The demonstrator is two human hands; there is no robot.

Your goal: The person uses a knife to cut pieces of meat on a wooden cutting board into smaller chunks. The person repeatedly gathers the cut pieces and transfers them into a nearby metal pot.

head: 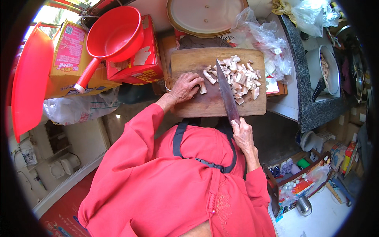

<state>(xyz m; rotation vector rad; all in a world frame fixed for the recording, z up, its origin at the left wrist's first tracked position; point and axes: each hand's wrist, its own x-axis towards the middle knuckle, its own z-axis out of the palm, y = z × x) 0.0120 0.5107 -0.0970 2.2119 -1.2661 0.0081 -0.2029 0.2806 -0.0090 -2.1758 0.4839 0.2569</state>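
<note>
A wooden cutting board lies in front of me. My left hand rests on its left part, fingers curled over a pale strip of meat whose end shows past the fingertips. My right hand, at the board's near edge, grips the handle of a large kitchen knife. Its dark blade points away from me, apart from the strip in my left hand. To the right of the blade lies a heap of cut meat pieces, likely fatty pork. A few slices lie left of the blade.
Left of the board, a red plastic dipper sits on a red carton. Behind the board stands a large round lid. Clear plastic bags crowd the right side. Further right, a pot holds food beside a dark stone edge.
</note>
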